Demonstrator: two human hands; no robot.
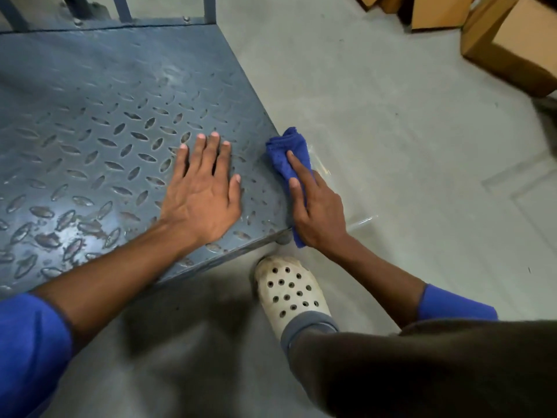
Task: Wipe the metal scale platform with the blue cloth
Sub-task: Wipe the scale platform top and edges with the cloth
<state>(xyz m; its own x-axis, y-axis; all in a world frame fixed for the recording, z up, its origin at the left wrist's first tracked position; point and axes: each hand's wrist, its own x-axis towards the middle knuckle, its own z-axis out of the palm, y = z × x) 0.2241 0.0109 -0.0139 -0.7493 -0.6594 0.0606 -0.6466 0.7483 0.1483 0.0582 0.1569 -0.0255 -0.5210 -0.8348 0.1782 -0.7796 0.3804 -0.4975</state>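
Note:
The metal scale platform (99, 122) is a blue-grey tread plate with raised oval studs, filling the upper left. My left hand (202, 191) lies flat on it near its front right corner, fingers straight and spread. The blue cloth (286, 149) is bunched at the platform's right edge. My right hand (316, 206) grips the cloth, index finger stretched along it, and holds it against that edge. The cloth's lower end pokes out below my palm.
Grey concrete floor (391, 131) spreads to the right. Cardboard boxes (512, 46) stand at the top right. My foot in a white perforated clog (289, 291) is just in front of the platform's corner. Metal uprights (120, 7) rise at the platform's back.

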